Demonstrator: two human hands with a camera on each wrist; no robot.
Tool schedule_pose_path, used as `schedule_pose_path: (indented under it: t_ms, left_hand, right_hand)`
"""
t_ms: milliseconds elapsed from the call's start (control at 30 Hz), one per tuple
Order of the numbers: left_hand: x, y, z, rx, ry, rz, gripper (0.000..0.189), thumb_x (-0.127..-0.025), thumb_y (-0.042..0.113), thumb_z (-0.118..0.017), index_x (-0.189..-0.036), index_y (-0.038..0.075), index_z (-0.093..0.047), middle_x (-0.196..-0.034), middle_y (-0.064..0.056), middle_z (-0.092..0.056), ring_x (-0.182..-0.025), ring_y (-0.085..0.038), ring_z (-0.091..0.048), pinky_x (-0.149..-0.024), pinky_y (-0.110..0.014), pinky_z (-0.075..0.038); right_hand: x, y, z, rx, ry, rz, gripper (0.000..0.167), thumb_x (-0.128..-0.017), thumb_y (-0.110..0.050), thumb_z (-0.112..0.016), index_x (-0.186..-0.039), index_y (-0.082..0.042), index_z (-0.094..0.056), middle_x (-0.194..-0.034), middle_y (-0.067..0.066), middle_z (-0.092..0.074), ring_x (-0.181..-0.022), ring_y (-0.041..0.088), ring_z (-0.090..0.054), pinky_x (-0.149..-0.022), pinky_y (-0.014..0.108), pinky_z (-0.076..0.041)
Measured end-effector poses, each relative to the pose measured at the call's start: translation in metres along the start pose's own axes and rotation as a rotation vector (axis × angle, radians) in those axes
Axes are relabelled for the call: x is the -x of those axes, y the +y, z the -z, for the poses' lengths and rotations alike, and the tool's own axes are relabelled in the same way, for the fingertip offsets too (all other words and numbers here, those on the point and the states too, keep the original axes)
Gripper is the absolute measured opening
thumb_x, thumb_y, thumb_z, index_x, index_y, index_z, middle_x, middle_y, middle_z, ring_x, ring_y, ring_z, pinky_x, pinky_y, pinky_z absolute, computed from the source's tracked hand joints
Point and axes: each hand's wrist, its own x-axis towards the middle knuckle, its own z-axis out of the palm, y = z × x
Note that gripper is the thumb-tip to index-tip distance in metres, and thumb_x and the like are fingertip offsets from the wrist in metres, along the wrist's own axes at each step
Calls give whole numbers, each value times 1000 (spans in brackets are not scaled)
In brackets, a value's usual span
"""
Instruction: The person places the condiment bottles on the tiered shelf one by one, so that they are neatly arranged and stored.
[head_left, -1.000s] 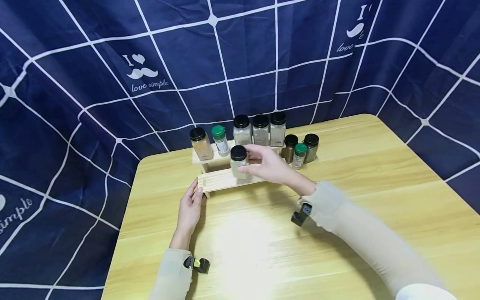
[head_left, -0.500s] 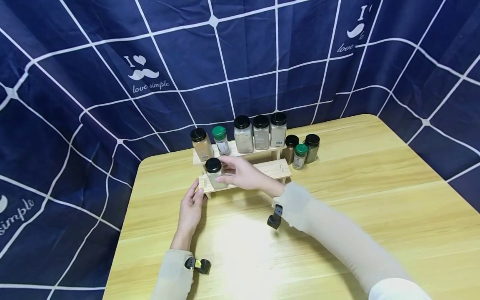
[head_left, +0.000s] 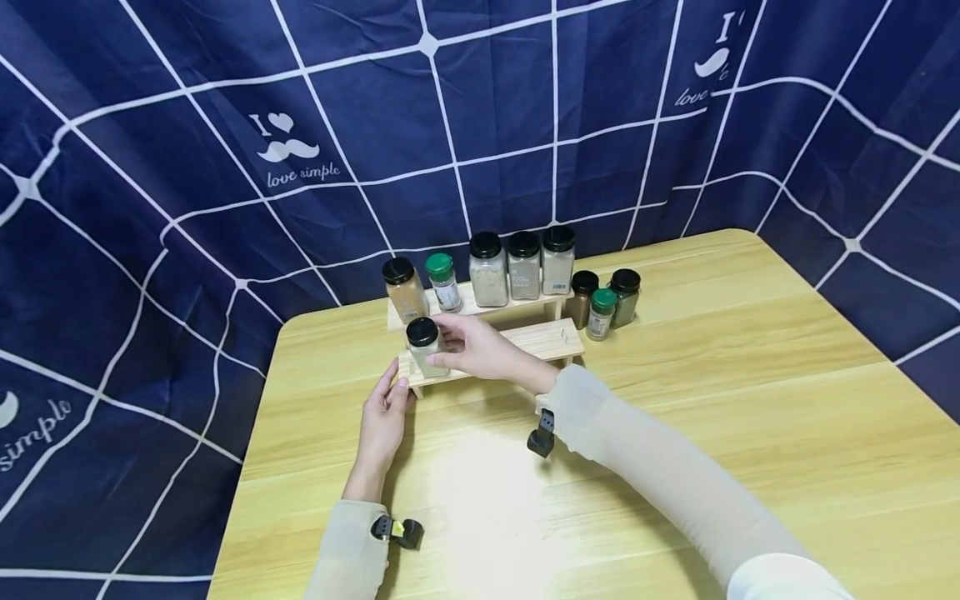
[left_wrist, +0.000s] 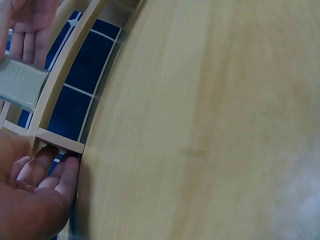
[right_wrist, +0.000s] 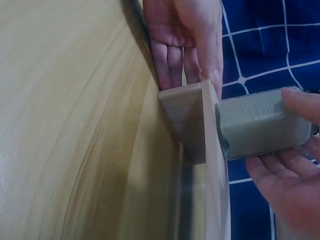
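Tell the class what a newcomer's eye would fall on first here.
Probably the blue, white-lined curtain behind the table. Next, the right hand, its fingers holding a black-lidded jar at the left end of the front shelf; the left hand grips that same end.

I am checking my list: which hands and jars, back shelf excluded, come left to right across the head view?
Left hand, held jar, right hand, brown jar, small green-lidded jar, dark greenish jar.

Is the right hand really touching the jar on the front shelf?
Touching: the right wrist view shows the right hand holding the jar between its thumb and fingers.
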Motion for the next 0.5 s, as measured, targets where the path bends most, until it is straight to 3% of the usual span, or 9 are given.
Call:
schedule_pose_path:
  t_ms: [300,500]
  left_hand:
    - [0,-1,-1,11,8,-3,52,-114,18,-43,-164,8,-34,-156,-27,-51,-140,-40,-55,-118,-39,-50]
    - [-1,-2,-1,3,11,6,52,-114,19,-44,-164,10,-35,-157,-25,-51,-141,-38,-56,-116,-37,-51]
  right_hand:
    - [13,-6,15,-5,56,4,63,-91,-3,-81,-148,2,-54,-142,22,-63,-130,36,-65,-115,43,-57]
    - [32,-10,43,115,122,12,57,-94,-14,-81,-145,-4,-59,-143,14,-66,-134,30,-64,-119,43,-54]
